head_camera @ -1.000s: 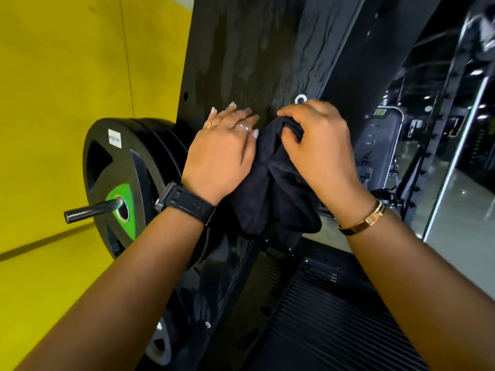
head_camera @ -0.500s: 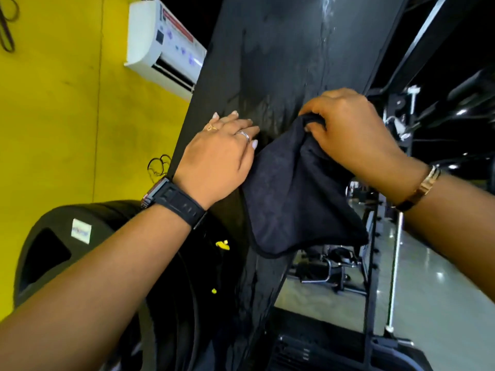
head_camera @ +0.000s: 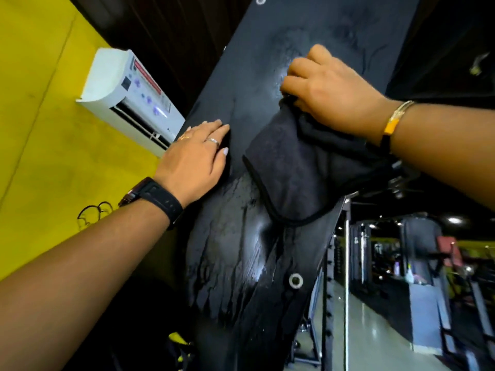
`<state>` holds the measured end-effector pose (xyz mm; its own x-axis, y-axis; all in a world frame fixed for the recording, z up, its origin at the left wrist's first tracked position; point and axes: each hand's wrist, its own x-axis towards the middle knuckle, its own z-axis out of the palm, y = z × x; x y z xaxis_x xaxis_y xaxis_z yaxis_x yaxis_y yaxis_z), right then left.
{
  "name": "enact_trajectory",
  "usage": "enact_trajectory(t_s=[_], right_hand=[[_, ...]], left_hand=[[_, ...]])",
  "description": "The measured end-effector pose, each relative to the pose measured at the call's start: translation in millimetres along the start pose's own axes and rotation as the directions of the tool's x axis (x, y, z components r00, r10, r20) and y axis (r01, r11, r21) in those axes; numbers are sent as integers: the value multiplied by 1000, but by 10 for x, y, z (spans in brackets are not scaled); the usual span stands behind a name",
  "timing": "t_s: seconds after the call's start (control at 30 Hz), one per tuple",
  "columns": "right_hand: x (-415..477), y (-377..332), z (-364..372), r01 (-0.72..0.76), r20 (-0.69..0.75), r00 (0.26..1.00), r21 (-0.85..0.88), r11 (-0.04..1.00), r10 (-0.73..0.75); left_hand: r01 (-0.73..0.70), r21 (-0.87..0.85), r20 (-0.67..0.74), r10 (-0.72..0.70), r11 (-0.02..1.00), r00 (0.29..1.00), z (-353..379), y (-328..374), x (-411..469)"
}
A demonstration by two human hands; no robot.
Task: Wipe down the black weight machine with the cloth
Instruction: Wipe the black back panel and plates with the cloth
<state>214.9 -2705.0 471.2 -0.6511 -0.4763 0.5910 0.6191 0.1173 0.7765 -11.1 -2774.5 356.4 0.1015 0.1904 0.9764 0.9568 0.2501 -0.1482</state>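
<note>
Black cloth (head_camera: 292,167) gripped by right hand (head_camera: 329,84) against wet black machine panel (head_camera: 241,250); left hand (head_camera: 195,159) flat, fingers straight on panel.

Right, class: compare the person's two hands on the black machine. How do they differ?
The left hand lies flat, fingers straight, holding nothing; the right hand grips the black cloth. The left wrist wears a black watch; the right a gold bangle. Both are up against the machine panel.

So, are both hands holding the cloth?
No, only the right hand grips the cloth; the left hand rests flat on the black weight machine beside it.
</note>
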Motion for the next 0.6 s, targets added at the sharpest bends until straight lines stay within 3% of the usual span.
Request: enact_trajectory(t_s=[0.1, 0.2, 0.3, 0.37, 0.4, 0.47, 0.6], right_hand=[[36, -128, 25, -182, 16, 982, -156, 971, 187], [-20, -272, 23, -399, 148, 905, -28, 916, 399], [-62, -445, -187, -654, 337, 726, 71, 753, 599], [-84, -627, -278, -743, 557, 562, 15, 669, 611], [-116, -743, -268, -742, 618, 516, -24, 670, 593], [-195, -944, -167, -717, 599, 538, -44, 696, 593], [-203, -1010, 58, -674, 375, 696, 48, 738, 612]], left_hand=[[12, -25, -63, -13, 1000, 998, 69, -77, 95], [-1, -65, -124, -7, 998, 992, 139, -109, 134], [-24, -106, -158, 7, 994, 987, 219, -140, 112], [-23, -129, -179, 0, 991, 984, 243, -170, 92], [-7, -146, -186, -20, 989, 982, 247, -186, 83], [34, -183, -185, -68, 982, 980, 249, -206, 62], [40, -202, -209, -82, 979, 974, 290, -231, 0]])
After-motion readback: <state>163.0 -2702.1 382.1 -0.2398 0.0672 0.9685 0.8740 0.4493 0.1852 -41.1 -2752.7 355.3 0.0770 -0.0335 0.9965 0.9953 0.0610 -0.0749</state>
